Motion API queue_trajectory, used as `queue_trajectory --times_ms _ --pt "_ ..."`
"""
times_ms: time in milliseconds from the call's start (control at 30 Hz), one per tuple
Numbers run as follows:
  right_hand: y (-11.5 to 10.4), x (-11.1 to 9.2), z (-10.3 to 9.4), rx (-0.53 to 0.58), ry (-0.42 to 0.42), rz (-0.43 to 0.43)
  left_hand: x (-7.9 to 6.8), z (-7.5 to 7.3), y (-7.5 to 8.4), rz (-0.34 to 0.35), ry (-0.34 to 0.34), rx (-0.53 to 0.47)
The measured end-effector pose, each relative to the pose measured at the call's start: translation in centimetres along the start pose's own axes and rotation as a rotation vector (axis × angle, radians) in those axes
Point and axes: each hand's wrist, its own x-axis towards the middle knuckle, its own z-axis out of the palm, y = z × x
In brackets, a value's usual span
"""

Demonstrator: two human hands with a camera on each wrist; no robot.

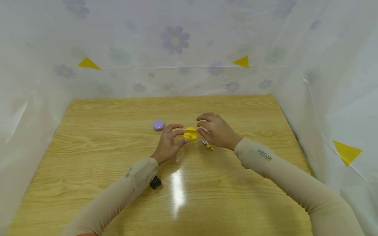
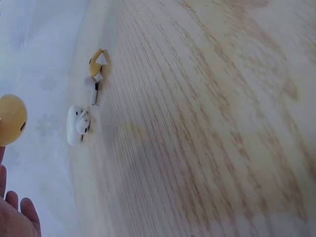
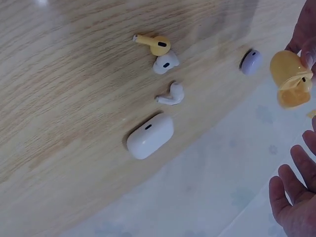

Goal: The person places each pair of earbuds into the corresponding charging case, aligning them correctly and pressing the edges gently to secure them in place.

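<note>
My left hand (image 1: 170,142) grips a small yellow earbud case (image 1: 190,135), its lid raised, just over the table. Beside the lid hovers my right hand (image 1: 218,131), fingers spread and softly bent, with nothing visible between them. Its outer fingers show in the right wrist view, beneath the case. A yellow earbud (image 3: 159,45) lies against a white earbud (image 3: 166,62) on the wood. Another white earbud (image 3: 173,94) rests near a closed white earbud case (image 3: 150,136), which the right hand hides in the head view.
Left of the hands, a round purple case (image 1: 158,125) sits on the wooden table (image 1: 118,131). White flowered sheeting (image 1: 177,78) hangs behind and at both sides, with yellow triangles (image 1: 242,61) along a string. A black strap-on device (image 1: 155,182) is at the left wrist.
</note>
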Motion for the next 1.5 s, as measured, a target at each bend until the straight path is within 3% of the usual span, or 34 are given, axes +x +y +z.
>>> queue_trajectory --times_ms 233,567,667,1000,1200,1500 --pt "1.8 -1.8 0.6 -0.002 -0.044 0.113 0.1 0.0 0.1 -0.038 0.012 -0.014" --pt "2.5 -5.8 4.0 -0.03 -0.319 0.265 0.1 0.2 0.1 -0.051 0.001 -0.022" --pt "2.4 -6.4 4.8 -0.039 -0.353 0.309 0.1 0.3 0.1 -0.058 -0.006 -0.023" --pt "2.0 -7.3 6.1 -0.051 -0.328 0.339 0.1 0.4 0.3 -0.071 -0.005 -0.033" --pt "1.9 -7.7 6.7 -0.088 -0.272 0.361 0.1 0.4 0.4 -0.085 -0.015 -0.04" --pt "2.7 -7.9 6.0 -0.051 -0.217 0.374 0.2 0.4 0.3 -0.08 -0.01 -0.049"
